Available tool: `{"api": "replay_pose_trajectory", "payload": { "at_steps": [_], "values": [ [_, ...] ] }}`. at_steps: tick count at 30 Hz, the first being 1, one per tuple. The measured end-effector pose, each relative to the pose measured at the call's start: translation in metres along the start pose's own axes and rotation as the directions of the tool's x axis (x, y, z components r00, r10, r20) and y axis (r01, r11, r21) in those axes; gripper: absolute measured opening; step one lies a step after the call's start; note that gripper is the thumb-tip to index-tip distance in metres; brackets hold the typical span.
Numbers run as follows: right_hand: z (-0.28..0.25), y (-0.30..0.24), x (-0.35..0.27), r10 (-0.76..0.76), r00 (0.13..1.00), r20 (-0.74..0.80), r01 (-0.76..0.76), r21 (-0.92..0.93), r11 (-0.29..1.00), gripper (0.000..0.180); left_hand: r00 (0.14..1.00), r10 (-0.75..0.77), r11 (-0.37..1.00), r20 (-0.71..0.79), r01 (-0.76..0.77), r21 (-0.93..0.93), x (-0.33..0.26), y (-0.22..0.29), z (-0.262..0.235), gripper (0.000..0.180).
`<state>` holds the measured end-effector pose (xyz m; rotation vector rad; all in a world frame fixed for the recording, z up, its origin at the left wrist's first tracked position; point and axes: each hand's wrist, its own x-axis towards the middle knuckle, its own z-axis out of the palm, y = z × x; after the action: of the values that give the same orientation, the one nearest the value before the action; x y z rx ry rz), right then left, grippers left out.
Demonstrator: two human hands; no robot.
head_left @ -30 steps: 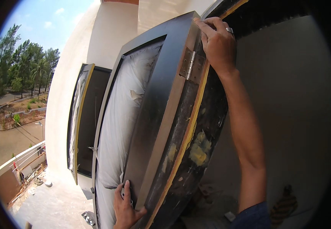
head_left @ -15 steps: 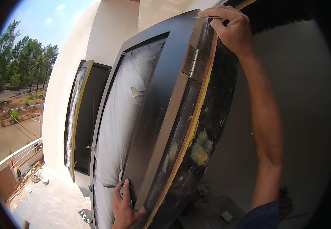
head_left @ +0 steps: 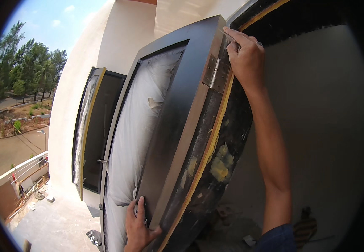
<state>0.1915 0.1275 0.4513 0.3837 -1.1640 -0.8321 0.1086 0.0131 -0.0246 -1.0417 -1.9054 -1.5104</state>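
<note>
A dark-framed window sash (head_left: 171, 138) stands swung outward, its glass area covered by crumpled translucent plastic sheeting (head_left: 128, 138). My left hand (head_left: 139, 233) grips the lower part of its stile, fingers on the face and thumb on the edge; a small rounded object beneath the fingers is mostly hidden. High up, my right hand (head_left: 247, 54) pinches a thin flat grey piece (head_left: 229, 37) against the sash's hinge-side edge, just above a metal hinge (head_left: 214, 74). The piece's exact kind cannot be made out.
The dark window jamb (head_left: 222, 164) carries a yellow strip and yellowish smears. Another open window (head_left: 100, 130) with a yellow-edged sash stands on the cream wall (head_left: 70, 113). Below left are a pale ledge (head_left: 51, 227) with scattered debris and a railing (head_left: 18, 174).
My right hand has moved down along the sash's edge and slightly left, with the thin flat piece in its fingers. My left hand keeps its grip; the view has shifted slightly.
</note>
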Motion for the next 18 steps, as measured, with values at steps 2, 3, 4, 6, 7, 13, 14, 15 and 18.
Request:
{"api": "replay_pose_trajectory", "payload": {
  "at_steps": [2,3,4,6,7,13,14,15,18],
  "values": [
    [0.012,0.004,0.006,-0.159,0.987,-0.017,0.158,-0.064,0.985,0.027,1.000,-0.015,1.000,-0.002,0.015,0.000,0.001,-0.001,-0.001,0.112],
    [0.016,0.004,0.009,-0.241,0.970,-0.024,0.237,-0.096,0.967,0.027,1.000,-0.011,1.000,-0.008,0.011,-0.003,0.002,0.001,-0.002,0.113],
    [0.014,0.008,0.012,-0.359,0.933,0.038,0.361,-0.075,0.930,0.026,1.000,-0.006,1.000,-0.014,0.006,-0.005,0.001,0.005,-0.002,0.113],
    [0.005,0.014,0.025,-0.587,0.795,0.155,0.594,0.000,0.804,0.026,0.999,-0.009,0.999,-0.031,0.008,-0.036,0.002,0.004,-0.004,0.113],
    [0.006,0.018,0.038,-0.581,0.798,0.161,0.598,-0.090,0.796,0.026,0.999,-0.006,0.998,-0.038,0.004,-0.068,0.003,0.001,-0.004,0.112],
    [0.008,0.020,0.059,-0.644,0.701,0.305,0.699,-0.117,0.705,0.020,0.999,-0.037,0.999,0.008,0.037,-0.010,0.002,-0.004,-0.004,0.112],
    [0.009,0.027,0.059,-0.567,0.776,0.276,0.625,-0.223,0.748,0.022,1.000,-0.022,1.000,0.009,0.022,-0.003,0.001,-0.003,-0.003,0.112],
    [0.013,0.037,0.058,-0.484,0.845,0.228,0.535,-0.325,0.780,0.024,1.000,-0.014,1.000,0.000,0.014,-0.010,0.001,-0.001,-0.002,0.112],
    [0.018,0.037,0.050,-0.244,0.966,0.083,0.257,-0.371,0.892,0.027,0.999,-0.009,1.000,-0.034,0.009,-0.020,0.002,0.001,-0.001,0.112]
  ]
}}
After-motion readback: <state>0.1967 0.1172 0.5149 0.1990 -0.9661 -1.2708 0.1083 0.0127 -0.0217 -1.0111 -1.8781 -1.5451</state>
